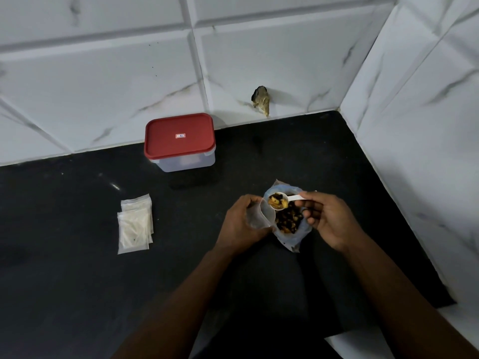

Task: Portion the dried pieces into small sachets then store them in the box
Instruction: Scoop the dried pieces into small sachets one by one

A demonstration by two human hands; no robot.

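Observation:
My left hand (239, 221) grips a small clear sachet (260, 216) with its mouth held open toward the right. My right hand (326, 218) pinches the handle of a white plastic spoon (278, 202), which is loaded with dark and yellow dried pieces and hovers at the sachet's mouth. Beneath the spoon lies an open clear bag of dried pieces (289, 220) on the black counter. A clear box with a red lid (180, 139), closed, stands at the back by the wall.
A small stack of empty clear sachets (134, 225) lies on the black counter (77, 255) to the left. White marble-look tiled walls bound the counter at the back and right. A broken patch in the back wall tile (261, 99) shows near the corner.

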